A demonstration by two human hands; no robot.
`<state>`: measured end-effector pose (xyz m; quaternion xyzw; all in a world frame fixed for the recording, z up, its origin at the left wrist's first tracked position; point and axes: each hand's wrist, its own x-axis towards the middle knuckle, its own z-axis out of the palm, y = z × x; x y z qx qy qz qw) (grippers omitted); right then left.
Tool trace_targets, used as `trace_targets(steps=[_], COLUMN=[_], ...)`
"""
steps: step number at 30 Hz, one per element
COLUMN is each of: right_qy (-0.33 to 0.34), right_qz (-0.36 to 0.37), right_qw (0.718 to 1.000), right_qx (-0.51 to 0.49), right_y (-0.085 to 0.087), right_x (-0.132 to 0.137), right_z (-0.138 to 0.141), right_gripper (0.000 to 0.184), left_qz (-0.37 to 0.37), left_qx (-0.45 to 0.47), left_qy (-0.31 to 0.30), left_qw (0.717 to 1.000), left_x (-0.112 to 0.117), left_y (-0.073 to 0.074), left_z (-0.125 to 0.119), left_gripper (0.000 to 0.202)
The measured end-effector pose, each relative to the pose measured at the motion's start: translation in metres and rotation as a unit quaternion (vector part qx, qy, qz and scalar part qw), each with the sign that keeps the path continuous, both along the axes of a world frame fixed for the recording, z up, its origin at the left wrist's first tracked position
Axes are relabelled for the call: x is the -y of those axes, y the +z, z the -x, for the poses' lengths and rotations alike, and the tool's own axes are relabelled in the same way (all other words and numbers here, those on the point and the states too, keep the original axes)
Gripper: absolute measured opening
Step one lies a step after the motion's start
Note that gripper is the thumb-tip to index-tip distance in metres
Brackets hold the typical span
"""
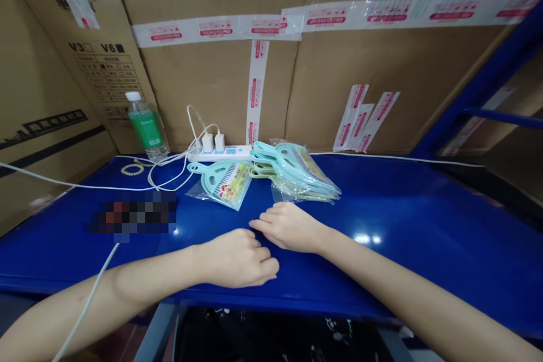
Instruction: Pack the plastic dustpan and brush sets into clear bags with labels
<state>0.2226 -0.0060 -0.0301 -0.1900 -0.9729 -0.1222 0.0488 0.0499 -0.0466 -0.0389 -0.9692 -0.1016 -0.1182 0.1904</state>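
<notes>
Table (424, 220) across mid-frame. Stack of bagged dustpans (299, 172) on it, centre; single bagged dustpan (227, 182) just left. Power strip (240, 152) behind the single one, bottle (146, 129) further left, ring (132, 173) front-left of bottle. Cardboard (203, 82) behind them all, upper frame.

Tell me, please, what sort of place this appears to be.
Probably a storage or packing workspace: taped, printed brown cardboard stands behind a glossy blue table bearing bagged turquoise plastic dustpans.
</notes>
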Motion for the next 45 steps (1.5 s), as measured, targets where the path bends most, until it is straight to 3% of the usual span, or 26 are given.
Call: trace_targets(steps=[21, 26, 45], right_qy=[-0.099, -0.097, -0.113], right_qz=[0.031, 0.027, 0.002], right_qw=[0.993, 0.993, 0.994], right_qx=[0.054, 0.059, 0.009], right_y=[0.019, 0.019, 0.012], right_x=[0.007, 0.006, 0.0], right_z=[0.001, 0.0, -0.004], right_gripper=[0.014, 0.02, 0.013], left_qz=[0.023, 0.021, 0.021], left_qx=[-0.011, -0.006, -0.015], left_qy=[0.007, 0.005, 0.012], left_qw=[1.0, 1.0, 1.0], left_x=[-0.001, -0.001, -0.001], left_y=[0.0, 0.001, 0.001], left_z=[0.001, 0.001, 0.001], left_gripper=[0.031, 0.03, 0.026])
